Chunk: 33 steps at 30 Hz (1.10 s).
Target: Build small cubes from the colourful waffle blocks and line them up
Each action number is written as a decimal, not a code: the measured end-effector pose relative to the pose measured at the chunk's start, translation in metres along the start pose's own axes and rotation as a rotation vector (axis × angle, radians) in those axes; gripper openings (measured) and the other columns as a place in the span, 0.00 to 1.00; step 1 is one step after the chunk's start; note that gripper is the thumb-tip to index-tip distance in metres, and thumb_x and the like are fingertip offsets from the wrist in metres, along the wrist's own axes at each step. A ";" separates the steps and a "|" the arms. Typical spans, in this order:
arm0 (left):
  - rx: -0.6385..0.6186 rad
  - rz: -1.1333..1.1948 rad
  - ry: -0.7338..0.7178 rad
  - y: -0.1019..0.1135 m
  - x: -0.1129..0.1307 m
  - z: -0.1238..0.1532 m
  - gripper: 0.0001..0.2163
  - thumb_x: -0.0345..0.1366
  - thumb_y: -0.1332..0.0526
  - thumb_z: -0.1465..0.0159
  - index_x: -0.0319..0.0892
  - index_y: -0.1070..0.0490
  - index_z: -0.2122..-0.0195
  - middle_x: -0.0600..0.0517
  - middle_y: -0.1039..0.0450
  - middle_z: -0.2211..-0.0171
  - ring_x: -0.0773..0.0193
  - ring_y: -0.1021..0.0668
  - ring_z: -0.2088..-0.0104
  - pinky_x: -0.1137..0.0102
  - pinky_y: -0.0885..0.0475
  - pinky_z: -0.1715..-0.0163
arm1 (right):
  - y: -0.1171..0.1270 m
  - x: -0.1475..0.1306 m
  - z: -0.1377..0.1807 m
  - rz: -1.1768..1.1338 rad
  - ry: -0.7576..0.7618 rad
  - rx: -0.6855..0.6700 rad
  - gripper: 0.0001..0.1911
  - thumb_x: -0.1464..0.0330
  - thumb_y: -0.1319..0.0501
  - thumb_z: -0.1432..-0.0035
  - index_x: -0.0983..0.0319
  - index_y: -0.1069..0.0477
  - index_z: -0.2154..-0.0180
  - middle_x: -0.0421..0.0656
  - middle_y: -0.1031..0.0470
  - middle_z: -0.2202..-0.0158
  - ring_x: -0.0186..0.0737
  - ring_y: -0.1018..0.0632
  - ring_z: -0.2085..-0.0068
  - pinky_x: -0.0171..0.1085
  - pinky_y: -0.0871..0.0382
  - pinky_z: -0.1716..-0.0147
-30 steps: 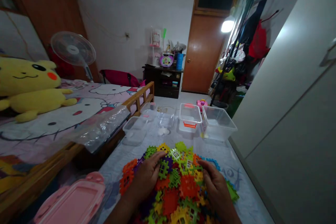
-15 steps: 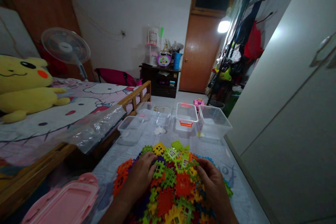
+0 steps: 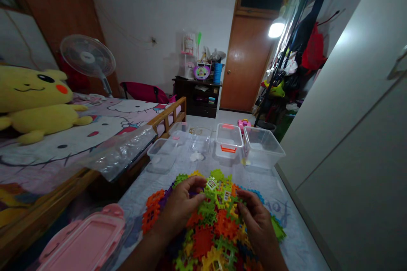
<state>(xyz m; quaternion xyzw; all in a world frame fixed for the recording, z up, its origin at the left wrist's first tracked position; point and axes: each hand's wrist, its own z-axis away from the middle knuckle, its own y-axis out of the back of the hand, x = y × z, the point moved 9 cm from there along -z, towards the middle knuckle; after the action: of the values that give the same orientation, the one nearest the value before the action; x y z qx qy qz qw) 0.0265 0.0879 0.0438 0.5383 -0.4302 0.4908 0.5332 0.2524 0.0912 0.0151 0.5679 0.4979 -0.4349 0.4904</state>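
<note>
On the counter, a heap of bright plastic tiles lies close to the person, between both hands. The left hand has its fingers and thumb closed on tiles at the heap's top. The right hand curls its fingers onto green tiles; whether they grip I cannot tell. Clear bins stand beyond the heap, and a pink lid lies to the left.

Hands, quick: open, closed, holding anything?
Left hand: curled over the blocks, touching them; grip cannot be told.
Right hand: curled on the blocks too; grip cannot be told.
</note>
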 end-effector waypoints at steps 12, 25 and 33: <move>-0.117 0.602 0.214 -0.050 -0.023 0.005 0.14 0.27 0.32 0.54 0.40 0.26 0.64 0.55 0.25 0.67 0.71 0.25 0.69 0.76 0.33 0.68 | -0.049 -0.059 0.007 0.307 0.315 -0.060 0.08 0.70 0.45 0.39 0.56 0.27 0.62 0.43 0.27 0.59 0.43 0.27 0.54 0.40 0.34 0.52; -0.093 0.567 0.154 -0.055 -0.015 0.009 0.13 0.31 0.32 0.53 0.40 0.27 0.64 0.54 0.25 0.66 0.65 0.24 0.62 0.71 0.32 0.58 | -0.055 -0.048 0.009 0.368 0.345 -0.147 0.11 0.72 0.50 0.36 0.57 0.30 0.59 0.43 0.27 0.60 0.41 0.27 0.56 0.39 0.32 0.55; -0.035 0.442 0.120 -0.043 -0.020 0.003 0.12 0.29 0.36 0.53 0.41 0.28 0.65 0.52 0.25 0.65 0.62 0.24 0.59 0.69 0.31 0.55 | -0.066 -0.046 0.019 0.586 0.397 -0.372 0.42 0.75 0.36 0.54 0.55 0.44 0.37 0.46 0.37 0.38 0.51 0.37 0.38 0.51 0.43 0.38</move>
<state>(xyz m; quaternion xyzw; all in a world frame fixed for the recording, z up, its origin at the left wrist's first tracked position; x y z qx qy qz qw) 0.0665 0.0863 0.0172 0.3916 -0.5137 0.6192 0.4465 0.1808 0.0677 0.0489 0.6604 0.4701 -0.0606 0.5824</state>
